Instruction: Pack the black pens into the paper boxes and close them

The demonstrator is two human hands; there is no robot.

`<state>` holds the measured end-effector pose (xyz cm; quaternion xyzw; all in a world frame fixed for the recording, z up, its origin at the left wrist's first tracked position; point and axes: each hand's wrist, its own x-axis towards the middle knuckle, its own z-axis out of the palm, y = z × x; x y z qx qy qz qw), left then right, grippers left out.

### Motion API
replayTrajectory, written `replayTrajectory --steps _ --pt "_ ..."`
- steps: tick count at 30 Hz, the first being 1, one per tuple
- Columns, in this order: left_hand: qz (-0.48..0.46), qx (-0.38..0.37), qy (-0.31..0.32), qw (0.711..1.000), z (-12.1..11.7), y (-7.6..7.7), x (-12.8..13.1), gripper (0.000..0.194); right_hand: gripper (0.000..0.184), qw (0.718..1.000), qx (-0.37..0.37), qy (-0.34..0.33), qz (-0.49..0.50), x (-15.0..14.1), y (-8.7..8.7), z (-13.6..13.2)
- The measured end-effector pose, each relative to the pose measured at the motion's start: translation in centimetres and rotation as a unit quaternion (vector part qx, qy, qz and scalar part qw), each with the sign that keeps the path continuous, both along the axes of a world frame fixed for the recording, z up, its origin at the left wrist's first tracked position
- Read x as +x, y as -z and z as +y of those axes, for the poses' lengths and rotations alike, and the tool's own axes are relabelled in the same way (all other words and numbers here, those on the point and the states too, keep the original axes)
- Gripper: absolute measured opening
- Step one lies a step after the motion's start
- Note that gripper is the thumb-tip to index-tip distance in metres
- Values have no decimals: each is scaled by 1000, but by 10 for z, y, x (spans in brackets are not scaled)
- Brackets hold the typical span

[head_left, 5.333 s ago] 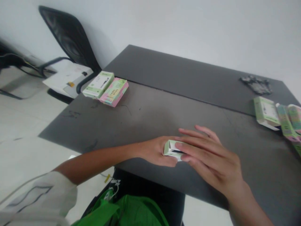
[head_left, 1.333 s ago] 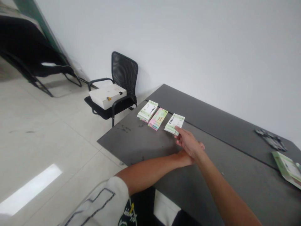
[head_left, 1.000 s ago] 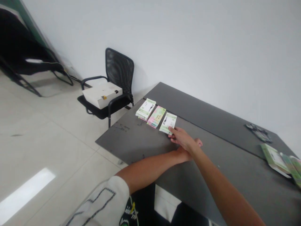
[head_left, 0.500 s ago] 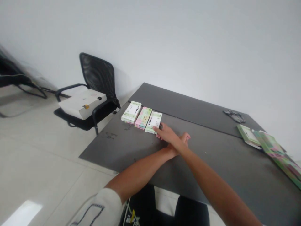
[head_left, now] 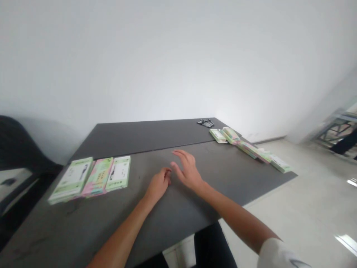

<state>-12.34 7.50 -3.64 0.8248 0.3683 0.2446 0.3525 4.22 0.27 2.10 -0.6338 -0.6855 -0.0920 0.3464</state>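
Observation:
Three flat boxes lie side by side near the left end of the dark grey table (head_left: 156,137): a green-and-white box (head_left: 72,179), a pink box (head_left: 99,180) and another green-and-white box (head_left: 119,173). My right hand (head_left: 186,169) hovers over the middle of the table, fingers spread and holding nothing, well to the right of those boxes. My left hand (head_left: 157,184) rests on the table just beside it, fingers curled in with nothing visible in them.
A row of several similar green and pink boxes (head_left: 251,149) runs along the table's far right edge. Small black items (head_left: 205,122) lie at the back right corner. A black chair (head_left: 16,156) stands at the left. White wall behind.
My right hand has let go of the green-and-white box, which now lies beside the pink one, and has pulled back to the right. The view has swung right.

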Motion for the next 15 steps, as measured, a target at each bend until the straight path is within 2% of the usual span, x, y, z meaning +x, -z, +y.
replayTrajectory --steps 4,7,9,11,15 --pt "33 4 -11 999 1 -6 -3 41 54 985 17 171 22 143 22 -29" --pt "58 18 -30 998 2 -9 0 47 58 966 22 255 29 222 36 -42" --pt "81 40 -40 995 2 -9 6 51 58 962 20 270 22 255 42 -40" --pt "109 74 -44 990 0 -7 17 54 58 965 13 260 12 276 45 -27" --pt "157 147 -18 976 -6 -2 49 50 57 974 -15 226 -11 297 43 26"
